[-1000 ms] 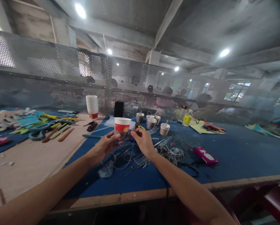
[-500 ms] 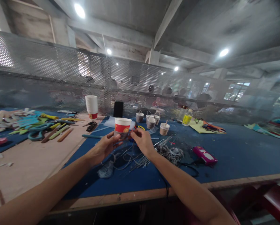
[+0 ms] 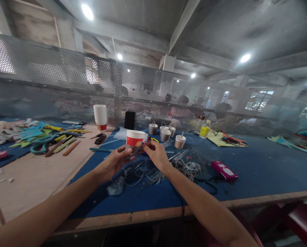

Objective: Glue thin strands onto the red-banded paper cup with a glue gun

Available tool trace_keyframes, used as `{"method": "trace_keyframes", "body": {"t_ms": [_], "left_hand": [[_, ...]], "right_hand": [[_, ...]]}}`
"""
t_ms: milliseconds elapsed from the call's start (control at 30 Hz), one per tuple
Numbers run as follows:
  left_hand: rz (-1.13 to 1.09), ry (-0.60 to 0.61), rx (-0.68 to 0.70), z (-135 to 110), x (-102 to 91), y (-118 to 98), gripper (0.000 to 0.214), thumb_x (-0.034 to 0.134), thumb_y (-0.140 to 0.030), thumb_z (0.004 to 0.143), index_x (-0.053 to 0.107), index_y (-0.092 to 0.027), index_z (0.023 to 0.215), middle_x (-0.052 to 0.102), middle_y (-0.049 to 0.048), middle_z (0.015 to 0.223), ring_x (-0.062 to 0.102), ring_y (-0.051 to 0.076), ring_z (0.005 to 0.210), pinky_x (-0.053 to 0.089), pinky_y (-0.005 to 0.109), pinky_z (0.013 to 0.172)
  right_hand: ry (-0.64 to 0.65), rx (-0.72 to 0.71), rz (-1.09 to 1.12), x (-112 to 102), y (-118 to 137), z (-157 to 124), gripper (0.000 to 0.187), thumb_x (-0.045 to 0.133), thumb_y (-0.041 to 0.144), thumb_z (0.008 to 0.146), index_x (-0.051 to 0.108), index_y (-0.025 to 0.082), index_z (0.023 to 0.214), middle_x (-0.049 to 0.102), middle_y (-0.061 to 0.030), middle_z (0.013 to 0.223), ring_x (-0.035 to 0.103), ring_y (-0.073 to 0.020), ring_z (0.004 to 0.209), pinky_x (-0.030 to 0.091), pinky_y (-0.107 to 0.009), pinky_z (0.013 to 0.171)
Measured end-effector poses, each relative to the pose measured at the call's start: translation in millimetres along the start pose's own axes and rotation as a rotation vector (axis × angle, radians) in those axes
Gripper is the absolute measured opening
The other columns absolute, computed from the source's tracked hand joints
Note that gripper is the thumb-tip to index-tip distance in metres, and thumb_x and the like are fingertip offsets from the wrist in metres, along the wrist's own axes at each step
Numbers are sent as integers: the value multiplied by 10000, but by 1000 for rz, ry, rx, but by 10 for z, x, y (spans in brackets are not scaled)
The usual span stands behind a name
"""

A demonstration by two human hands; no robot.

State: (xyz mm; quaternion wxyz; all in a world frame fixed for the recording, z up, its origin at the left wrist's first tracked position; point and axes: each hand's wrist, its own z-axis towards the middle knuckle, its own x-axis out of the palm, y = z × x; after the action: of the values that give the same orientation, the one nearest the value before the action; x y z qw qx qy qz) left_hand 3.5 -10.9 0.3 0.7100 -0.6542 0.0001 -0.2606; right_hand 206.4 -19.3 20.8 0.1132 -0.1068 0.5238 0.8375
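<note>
My left hand (image 3: 117, 158) holds a red and white paper cup (image 3: 135, 140) upright above the blue table, its fingers around the lower part. A grey band, which looks like wound cord, covers the bottom of the cup. At the cup's lower right side my right hand (image 3: 156, 155) is closed in a pinch; what lies between its fingertips is too small to make out, perhaps the cord's end. Below the hands lie loose grey cord (image 3: 139, 178) and thin metal wires (image 3: 160, 174). A tangled heap of cord (image 3: 191, 169) is to the right.
Several small grey cups (image 3: 165, 134) and a beige one (image 3: 180, 141) stand behind. A stack of paper cups (image 3: 100, 116) and a black phone (image 3: 130, 120) are at the back. Scissors (image 3: 41, 145), sticks (image 3: 71, 147), a bottle (image 3: 205, 129) and a magenta box (image 3: 224, 171) lie around.
The paper cup has shifted and turned very slightly to the right in my left hand. Both hands stay almost in the same place.
</note>
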Motion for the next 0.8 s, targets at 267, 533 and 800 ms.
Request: {"method": "trace_keyframes", "body": {"t_ms": [267,533,800], "left_hand": [[-25,26,-18,54,-98,66,349,870,-352,782,818,-199,1092,782,124,1260,694,292,1217,581,307,936],[19,-11,-4,36,-55,31,412,871,-394,771,808,-184,1120,752,157,1311,654,336,1281,593,344,937],[68,-172,79,22,34,3,396,932,-366,695,764,-181,1002,800,102,1088,740,250,1012,585,359,910]], "right_hand": [[-12,31,59,1,-69,67,271,700,469,795,702,198,804,730,-27,816,674,-203,829,528,-287,730],[9,64,182,43,-86,51,260,704,446,774,704,187,793,705,-13,771,627,-174,742,485,-264,669],[-47,7,117,58,-120,50,256,679,452,807,678,198,770,680,-12,767,631,-184,765,502,-283,710]]}}
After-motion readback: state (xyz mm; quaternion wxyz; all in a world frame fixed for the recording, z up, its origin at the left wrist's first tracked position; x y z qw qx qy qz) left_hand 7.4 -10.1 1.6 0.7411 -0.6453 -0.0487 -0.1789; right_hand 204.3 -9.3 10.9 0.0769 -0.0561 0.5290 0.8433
